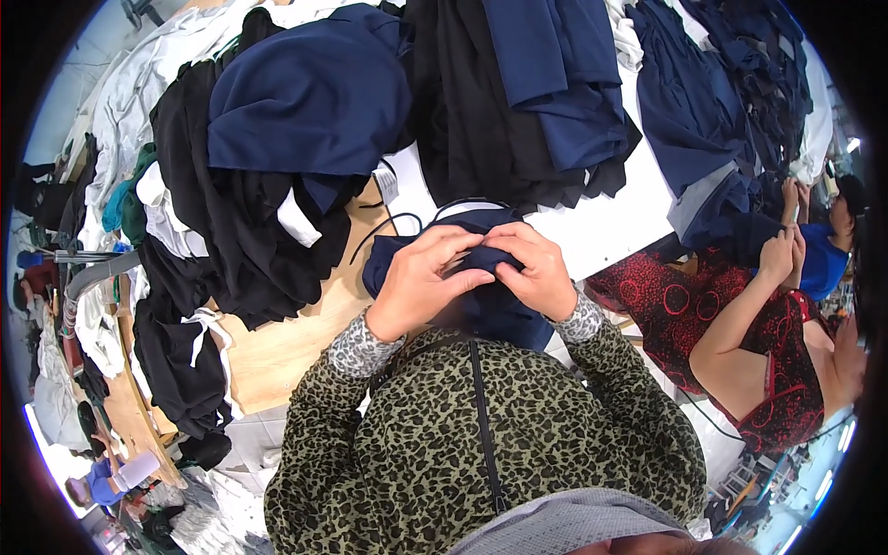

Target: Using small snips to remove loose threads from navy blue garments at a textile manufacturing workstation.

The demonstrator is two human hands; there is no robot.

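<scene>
A navy blue garment [499,310] lies bunched at the near edge of the table, close to my body. My left hand [427,271] pinches its fabric between thumb and fingers. Close beside it, my right hand [535,268] grips the same cloth, with the fingertips of both hands nearly meeting. The fold between the fingers is partly hidden. A dark cord [375,231] curls out to the left of the garment, and a white tag [386,181] lies just beyond it.
Black garments [217,199] are heaped on the left under navy cloth [310,92]. More black and navy pieces [518,102] are stacked straight ahead. Bare wooden tabletop [277,356] shows at left. A person in a red-patterned black garment [666,305] sits close on the right, handling navy cloth.
</scene>
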